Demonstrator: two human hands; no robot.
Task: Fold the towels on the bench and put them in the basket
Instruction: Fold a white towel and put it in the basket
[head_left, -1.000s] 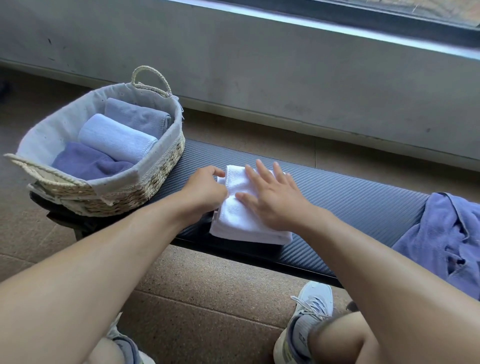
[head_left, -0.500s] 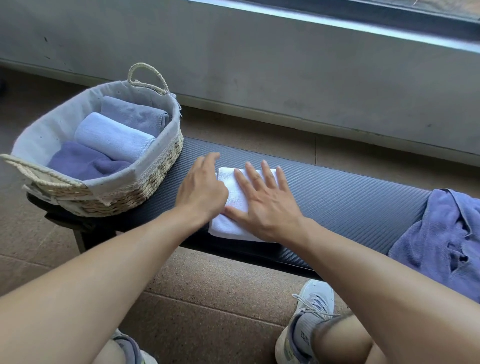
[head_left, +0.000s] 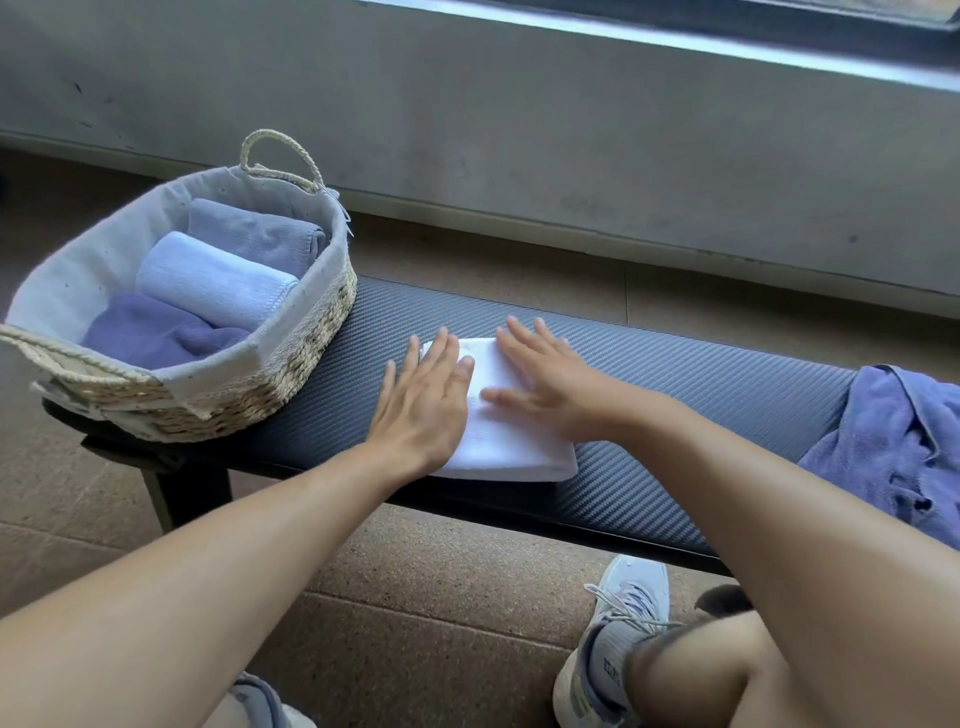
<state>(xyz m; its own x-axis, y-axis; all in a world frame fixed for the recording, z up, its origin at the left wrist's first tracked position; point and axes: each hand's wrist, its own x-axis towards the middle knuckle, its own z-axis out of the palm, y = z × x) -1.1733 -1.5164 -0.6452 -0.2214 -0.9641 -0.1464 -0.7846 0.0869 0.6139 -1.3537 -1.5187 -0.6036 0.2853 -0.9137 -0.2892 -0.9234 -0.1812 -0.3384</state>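
A folded white towel (head_left: 511, 441) lies on the dark bench (head_left: 675, 384). My left hand (head_left: 421, 405) lies flat on its left part with straight fingers. My right hand (head_left: 545, 384) presses flat on its right part, fingers spread. At the bench's left end stands a woven basket (head_left: 291, 374) with a pale cloth lining. It holds three rolled or folded towels: a light blue one (head_left: 208, 283), a grey-blue one (head_left: 254, 234) and a darker purple one (head_left: 150, 332). A crumpled purple towel (head_left: 898, 447) lies at the bench's right end.
A grey concrete wall (head_left: 519, 130) under a window ledge runs behind the bench. The floor is brown tile. My knee and a grey sneaker (head_left: 618, 618) are in front of the bench at the lower right.
My left hand went from gripping the white towel's left edge to lying flat on it. Both hands now press the folded towel, and the right has slid slightly to the right.
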